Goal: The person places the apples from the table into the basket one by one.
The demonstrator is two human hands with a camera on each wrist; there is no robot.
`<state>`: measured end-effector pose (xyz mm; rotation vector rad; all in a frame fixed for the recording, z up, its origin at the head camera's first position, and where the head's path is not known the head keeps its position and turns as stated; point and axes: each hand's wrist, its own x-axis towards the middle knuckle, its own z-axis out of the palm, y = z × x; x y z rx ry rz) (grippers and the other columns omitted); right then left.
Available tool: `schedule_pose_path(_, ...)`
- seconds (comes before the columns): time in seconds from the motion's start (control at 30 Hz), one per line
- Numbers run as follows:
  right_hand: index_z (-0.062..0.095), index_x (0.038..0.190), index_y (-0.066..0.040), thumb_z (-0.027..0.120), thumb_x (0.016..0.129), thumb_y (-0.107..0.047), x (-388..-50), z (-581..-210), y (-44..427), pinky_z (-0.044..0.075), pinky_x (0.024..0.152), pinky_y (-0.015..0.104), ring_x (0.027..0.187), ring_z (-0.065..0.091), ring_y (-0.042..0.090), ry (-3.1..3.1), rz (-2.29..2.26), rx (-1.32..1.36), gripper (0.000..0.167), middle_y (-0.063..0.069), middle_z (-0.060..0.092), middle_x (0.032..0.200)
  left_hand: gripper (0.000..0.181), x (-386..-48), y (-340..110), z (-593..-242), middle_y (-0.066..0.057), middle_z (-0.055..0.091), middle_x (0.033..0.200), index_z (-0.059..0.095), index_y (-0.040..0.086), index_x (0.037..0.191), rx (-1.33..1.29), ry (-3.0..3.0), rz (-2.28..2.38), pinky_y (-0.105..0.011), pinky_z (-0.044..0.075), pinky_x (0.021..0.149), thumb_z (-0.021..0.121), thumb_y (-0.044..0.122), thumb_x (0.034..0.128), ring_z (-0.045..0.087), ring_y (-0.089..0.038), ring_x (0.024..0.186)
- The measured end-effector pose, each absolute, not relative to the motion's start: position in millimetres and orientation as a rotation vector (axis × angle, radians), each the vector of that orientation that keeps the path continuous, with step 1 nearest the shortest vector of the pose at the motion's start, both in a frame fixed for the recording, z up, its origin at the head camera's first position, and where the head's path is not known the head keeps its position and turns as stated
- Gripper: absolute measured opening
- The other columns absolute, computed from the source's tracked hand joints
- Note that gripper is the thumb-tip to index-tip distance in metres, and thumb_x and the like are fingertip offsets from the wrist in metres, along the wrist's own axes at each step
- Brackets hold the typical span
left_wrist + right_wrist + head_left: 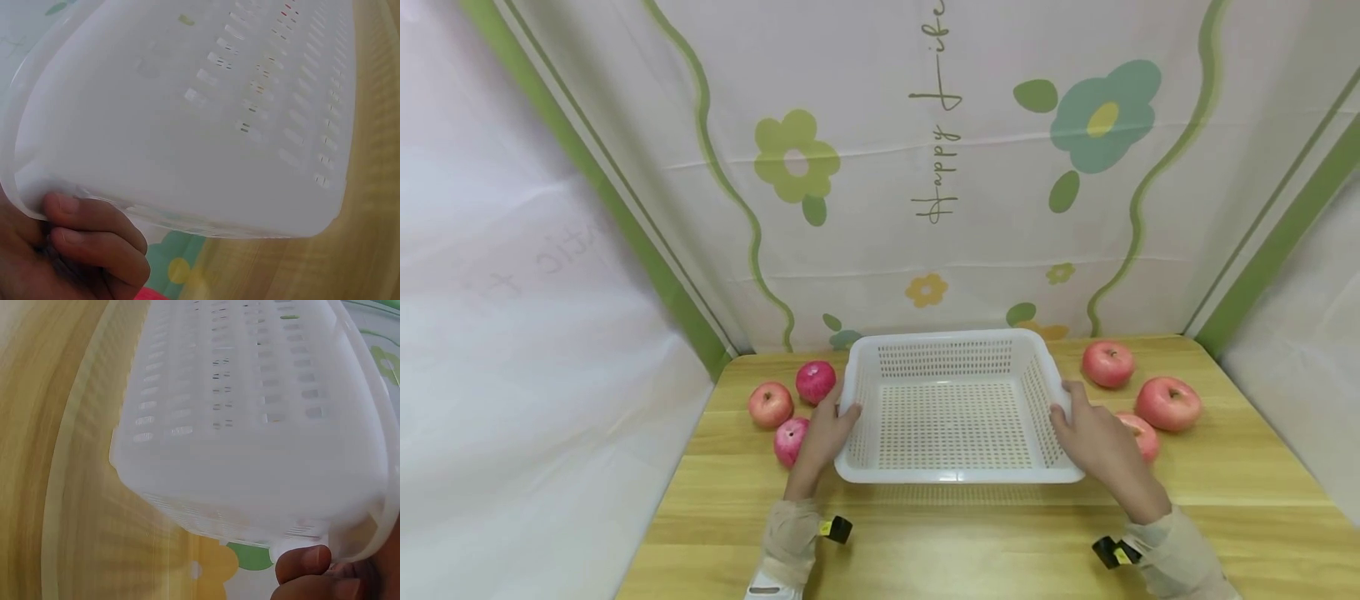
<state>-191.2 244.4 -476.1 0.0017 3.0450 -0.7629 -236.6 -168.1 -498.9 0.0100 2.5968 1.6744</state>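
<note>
A white plastic basket [955, 425] with slotted walls is held by both hands over the wooden table, a little above its surface. My left hand [827, 433] grips its left rim, thumb on the inner side; in the left wrist view, curled fingers [100, 231] show under the rim. My right hand [1093, 437] grips the right rim, and fingertips [306, 559] show below it in the right wrist view. Nothing lies in the basket. Near the left hand are two magenta fruits, one [816, 382] behind the other [791, 442]. A pink apple [1138, 437] is partly hidden behind the right hand.
On the wooden table [940, 550], another pink apple [771, 405] lies at the left. Two more apples, one at the back [1108, 364] and a larger apple [1168, 404], lie at the right. A printed curtain [865, 250] hangs behind the table's far edge.
</note>
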Motion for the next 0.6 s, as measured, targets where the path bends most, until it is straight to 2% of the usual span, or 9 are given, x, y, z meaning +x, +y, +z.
schedule_pose_path(0.43,0.029,0.158,0.008,0.047,0.110,-0.036,-188.7,-476.6,244.3,0.042,0.050,0.035,0.068,0.062,0.025,3.060,-0.752,-0.008,0.067,0.027,0.068,0.097,0.067,-233.4,-168.1,-497.9,-0.032,0.067,0.134,0.034,0.014,0.168,0.038,2.602,1.675,-0.046,0.067,0.076,0.059,0.016,0.1061,0.077,-0.037,0.102)
schedule_pose_path(0.6,0.039,0.154,0.008,0.052,0.109,-0.035,-189.6,-471.4,247.9,0.047,0.054,0.037,0.074,0.066,0.026,3.103,-0.763,-0.075,0.063,0.026,0.071,0.104,0.066,-233.5,-167.8,-496.7,-0.032,0.067,0.133,0.034,0.014,0.168,0.033,2.613,1.674,-0.046,0.067,0.076,0.059,0.016,0.1061,0.077,-0.037,0.102)
